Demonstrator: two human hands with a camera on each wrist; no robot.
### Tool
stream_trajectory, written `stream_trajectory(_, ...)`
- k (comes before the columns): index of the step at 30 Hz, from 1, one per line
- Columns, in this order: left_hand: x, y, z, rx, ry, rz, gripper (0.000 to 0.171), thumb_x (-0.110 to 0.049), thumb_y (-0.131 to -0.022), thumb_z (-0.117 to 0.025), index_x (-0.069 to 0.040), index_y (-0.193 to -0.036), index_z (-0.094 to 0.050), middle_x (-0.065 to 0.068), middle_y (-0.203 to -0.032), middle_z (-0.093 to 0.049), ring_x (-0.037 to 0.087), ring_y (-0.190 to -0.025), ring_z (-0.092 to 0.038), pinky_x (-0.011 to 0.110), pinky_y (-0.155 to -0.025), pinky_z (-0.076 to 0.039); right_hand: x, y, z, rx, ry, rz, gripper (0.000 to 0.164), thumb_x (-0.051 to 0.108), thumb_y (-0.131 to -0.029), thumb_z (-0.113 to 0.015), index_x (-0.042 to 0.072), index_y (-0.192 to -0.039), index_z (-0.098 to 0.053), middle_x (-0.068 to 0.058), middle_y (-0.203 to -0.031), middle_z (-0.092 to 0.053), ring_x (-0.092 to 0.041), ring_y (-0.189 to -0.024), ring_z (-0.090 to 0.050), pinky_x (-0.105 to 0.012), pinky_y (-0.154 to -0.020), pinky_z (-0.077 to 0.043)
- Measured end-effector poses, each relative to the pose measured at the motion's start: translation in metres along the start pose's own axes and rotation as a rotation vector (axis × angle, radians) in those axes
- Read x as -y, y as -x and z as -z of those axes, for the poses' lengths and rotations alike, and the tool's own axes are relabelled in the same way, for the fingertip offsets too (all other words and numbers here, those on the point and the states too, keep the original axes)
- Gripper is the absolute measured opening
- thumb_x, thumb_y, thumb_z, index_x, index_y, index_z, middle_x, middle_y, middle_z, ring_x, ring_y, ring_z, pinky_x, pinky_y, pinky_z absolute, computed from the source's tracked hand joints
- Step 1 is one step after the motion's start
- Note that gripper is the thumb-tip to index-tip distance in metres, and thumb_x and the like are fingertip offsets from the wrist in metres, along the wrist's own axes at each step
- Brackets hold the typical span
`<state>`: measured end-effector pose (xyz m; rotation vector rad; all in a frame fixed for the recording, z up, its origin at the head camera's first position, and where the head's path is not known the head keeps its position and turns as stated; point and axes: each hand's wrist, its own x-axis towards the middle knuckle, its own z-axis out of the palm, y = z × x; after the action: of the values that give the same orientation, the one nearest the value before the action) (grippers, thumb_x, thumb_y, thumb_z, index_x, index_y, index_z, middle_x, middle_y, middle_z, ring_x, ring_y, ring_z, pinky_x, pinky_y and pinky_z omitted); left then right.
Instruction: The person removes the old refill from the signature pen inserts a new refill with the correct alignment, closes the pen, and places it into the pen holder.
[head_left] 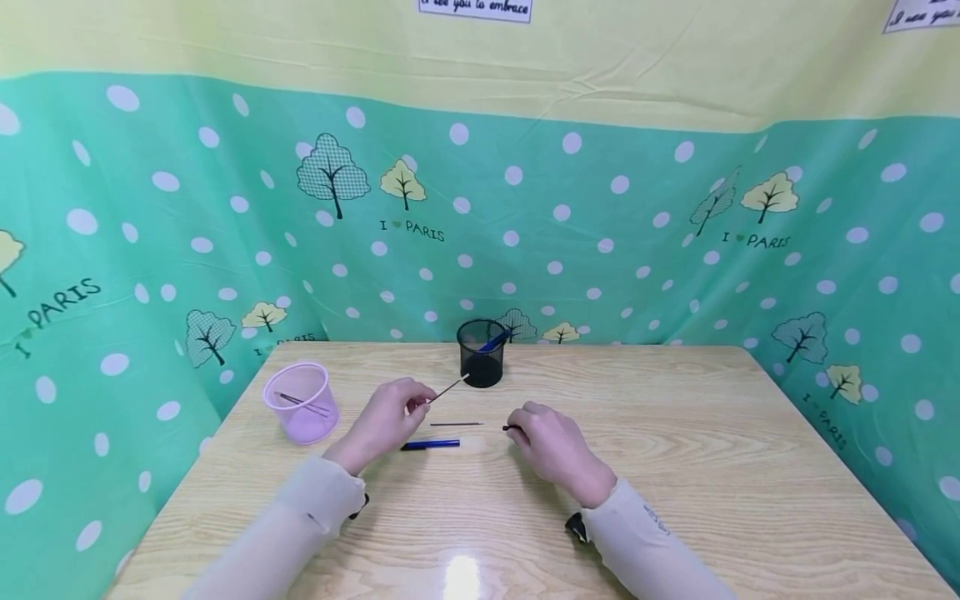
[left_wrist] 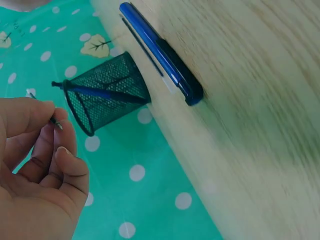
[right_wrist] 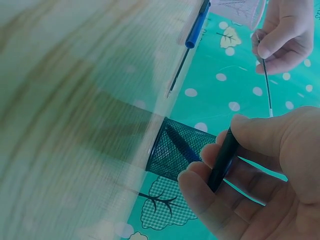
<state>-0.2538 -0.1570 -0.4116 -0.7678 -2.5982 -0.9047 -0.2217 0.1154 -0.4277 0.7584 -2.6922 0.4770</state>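
In the head view my left hand (head_left: 386, 421) pinches a thin pen refill (head_left: 447, 390) between thumb and fingers; its metal tip pokes out in the left wrist view. To the right, my right hand (head_left: 557, 448) holds a short black pen piece (right_wrist: 224, 161) between thumb and fingertips. On the table between the hands lie a second refill (head_left: 456, 424) and a blue pen body with a black end (head_left: 435, 445). Behind them stands a black mesh pen cup (head_left: 481, 372) with a blue pen (head_left: 493, 342) leaning inside.
A pink pen cup (head_left: 311, 427) stands on the left of the wooden table (head_left: 675, 450), beside my left forearm, with thin dark sticks (head_left: 302, 403) inside. A green dotted curtain (head_left: 562, 275) hangs along the table's back and sides.
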Motion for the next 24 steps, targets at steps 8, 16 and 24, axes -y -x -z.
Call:
stream_trajectory(8,-0.005,0.001,-0.004,-0.012,0.045,0.045,0.012,0.001,-0.082,-0.067,-0.007,-0.090,-0.070,0.000,-0.080,-0.062,0.009,-0.072,-0.054,0.026,-0.065,-0.048,0.000,0.000,0.000,0.000,0.006,0.005,0.004,0.016,-0.090,-0.067,0.017,-0.091,-0.070,0.008,-0.079,-0.056,-0.007,-0.068,-0.051,-0.025,-0.058,-0.046)
stream_trajectory(16,-0.009,0.001,-0.011,-0.038,0.138,0.076,0.012,0.003,-0.080,-0.067,-0.007,-0.087,-0.068,-0.004,-0.078,-0.061,0.009,-0.070,-0.055,0.025,-0.064,-0.048,0.000,0.000,-0.002,0.003,0.008,0.005,0.004,0.016,-0.090,-0.066,0.016,-0.091,-0.070,0.008,-0.080,-0.056,-0.007,-0.069,-0.052,-0.025,-0.059,-0.046)
stream_trajectory(24,-0.011,0.001,-0.017,-0.022,0.251,0.123,0.018,0.005,-0.081,-0.064,-0.005,-0.096,-0.066,0.003,-0.081,-0.064,0.011,-0.073,-0.058,0.024,-0.065,-0.049,0.000,0.000,-0.001,0.007,0.010,-0.002,0.003,0.017,-0.090,-0.067,0.017,-0.091,-0.070,0.008,-0.079,-0.056,-0.007,-0.069,-0.051,-0.026,-0.059,-0.046)
